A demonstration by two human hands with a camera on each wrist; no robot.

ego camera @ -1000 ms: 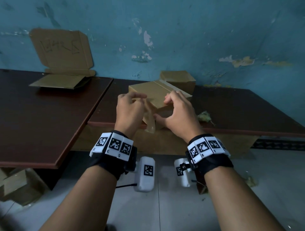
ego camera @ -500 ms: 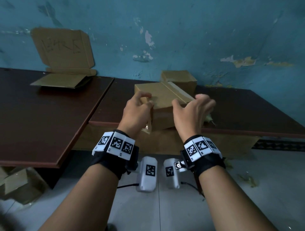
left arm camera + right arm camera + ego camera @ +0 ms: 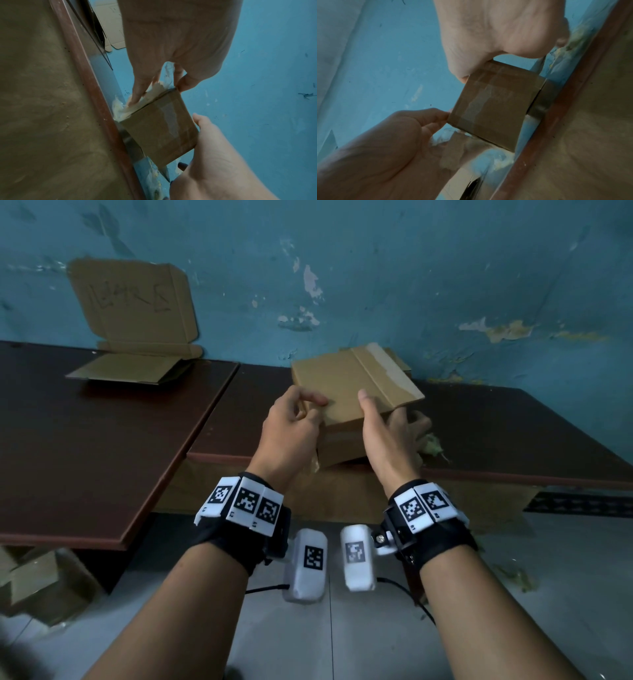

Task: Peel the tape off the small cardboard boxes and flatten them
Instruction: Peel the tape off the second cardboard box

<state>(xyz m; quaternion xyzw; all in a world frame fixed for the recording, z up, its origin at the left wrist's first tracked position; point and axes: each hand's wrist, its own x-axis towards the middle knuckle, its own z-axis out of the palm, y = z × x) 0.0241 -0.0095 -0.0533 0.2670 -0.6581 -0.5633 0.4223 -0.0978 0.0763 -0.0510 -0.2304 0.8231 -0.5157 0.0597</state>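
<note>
Both hands grip one small closed brown cardboard box point(image 3: 356, 381).
The left hand point(image 3: 291, 433) pinches its near-left corner, the right hand point(image 3: 387, 433) clasps its right side; clear tape point(image 3: 387, 364) crosses the top.

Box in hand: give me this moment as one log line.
box: lifted over table, tape still on | left hand: grips near edge | right hand: grips right side | flattened: no

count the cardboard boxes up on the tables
3: one held in both hands, one mostly hidden behind it, one opened flat against the wall at left.
</note>
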